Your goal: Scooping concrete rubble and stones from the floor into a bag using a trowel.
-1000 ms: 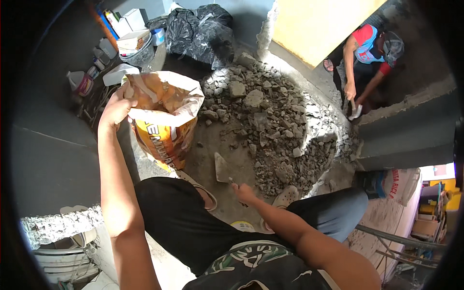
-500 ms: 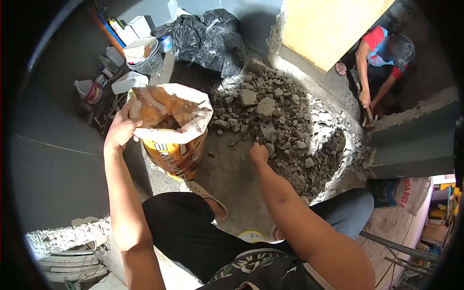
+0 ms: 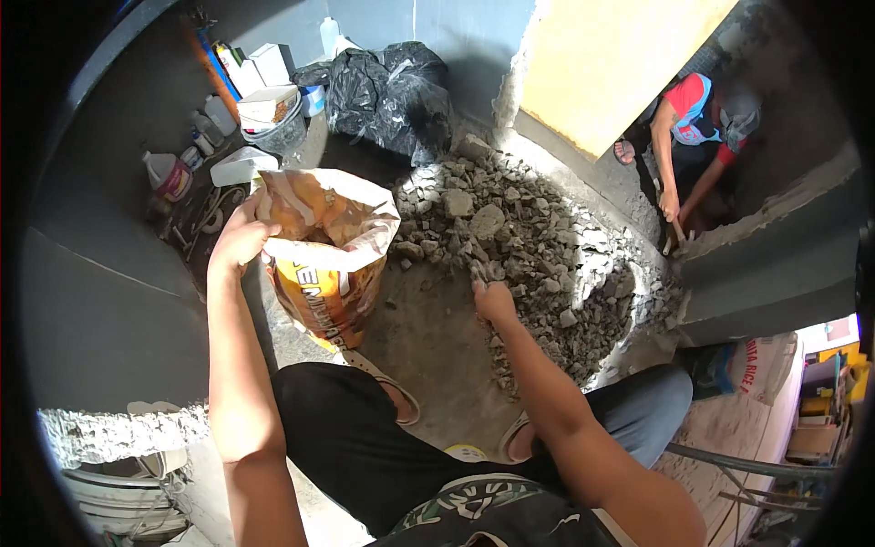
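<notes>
My left hand [image 3: 242, 241] is closed on the rim of a printed orange-and-white sack [image 3: 319, 296]. The sack stands upright with its mouth spread wide, and its bottom is hidden from sight. At the near left edge of a heap of broken concrete [image 3: 547, 237] is my right hand [image 3: 494, 303]. Its fingers are curled down toward the chunks. Whatever they hold, if anything, cannot be made out against the grey rubble.
Black plastic bags [image 3: 387, 96] lie beyond the sack, beside a bucket [image 3: 281, 128] and several bottles. Beyond a broken wall edge at right, another person [image 3: 697, 137] crouches, both hands on a tool handle. My sandalled feet flank the bare floor between sack and heap.
The whole view has shifted a little. My right hand has come slightly nearer to me at the heap's edge, its fingers tucked further in. My left hand keeps its hold on the sack.
</notes>
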`<state>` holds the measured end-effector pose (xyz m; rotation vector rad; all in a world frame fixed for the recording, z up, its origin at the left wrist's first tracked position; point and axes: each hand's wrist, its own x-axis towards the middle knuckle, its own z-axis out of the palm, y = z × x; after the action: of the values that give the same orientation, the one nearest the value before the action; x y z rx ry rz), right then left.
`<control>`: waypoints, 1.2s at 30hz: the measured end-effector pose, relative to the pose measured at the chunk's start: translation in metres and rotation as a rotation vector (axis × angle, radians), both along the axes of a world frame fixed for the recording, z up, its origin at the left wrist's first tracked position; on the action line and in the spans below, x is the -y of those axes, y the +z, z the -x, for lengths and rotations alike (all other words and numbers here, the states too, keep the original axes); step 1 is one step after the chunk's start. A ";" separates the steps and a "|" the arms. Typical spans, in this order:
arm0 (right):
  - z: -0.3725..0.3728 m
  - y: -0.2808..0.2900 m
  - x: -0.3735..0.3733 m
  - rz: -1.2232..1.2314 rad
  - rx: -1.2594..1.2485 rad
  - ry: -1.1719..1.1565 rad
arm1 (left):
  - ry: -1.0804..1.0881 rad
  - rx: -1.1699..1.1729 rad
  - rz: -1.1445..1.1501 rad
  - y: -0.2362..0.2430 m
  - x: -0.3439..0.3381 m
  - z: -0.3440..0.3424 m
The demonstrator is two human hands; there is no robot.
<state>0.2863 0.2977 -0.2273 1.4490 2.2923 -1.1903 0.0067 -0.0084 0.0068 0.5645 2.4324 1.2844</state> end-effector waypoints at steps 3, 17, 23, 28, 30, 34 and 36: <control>0.008 0.046 -0.010 -0.069 -0.145 0.085 | -0.019 0.056 -0.014 0.002 0.001 0.000; 0.064 0.198 0.087 -0.681 -0.392 0.762 | -0.009 0.110 0.026 0.007 -0.002 -0.009; -0.006 0.159 0.031 -0.483 -0.457 0.259 | -0.015 0.038 -0.048 0.009 0.002 -0.009; -0.096 0.027 0.047 -0.012 -0.124 0.036 | -0.047 0.069 -0.026 -0.004 0.001 0.001; -0.136 -0.066 0.081 0.020 -0.034 0.067 | -0.030 0.040 -0.040 -0.006 -0.002 0.004; -0.157 -0.088 0.145 0.217 0.131 0.093 | 0.016 0.058 -0.013 -0.013 0.016 0.008; -0.154 -0.093 0.135 0.089 0.145 -0.062 | 0.004 0.074 -0.008 -0.004 0.009 0.000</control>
<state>0.4402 0.1628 -0.3205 1.5308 2.0874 -1.1472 0.0069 -0.0175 0.0023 0.5045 2.3706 1.2936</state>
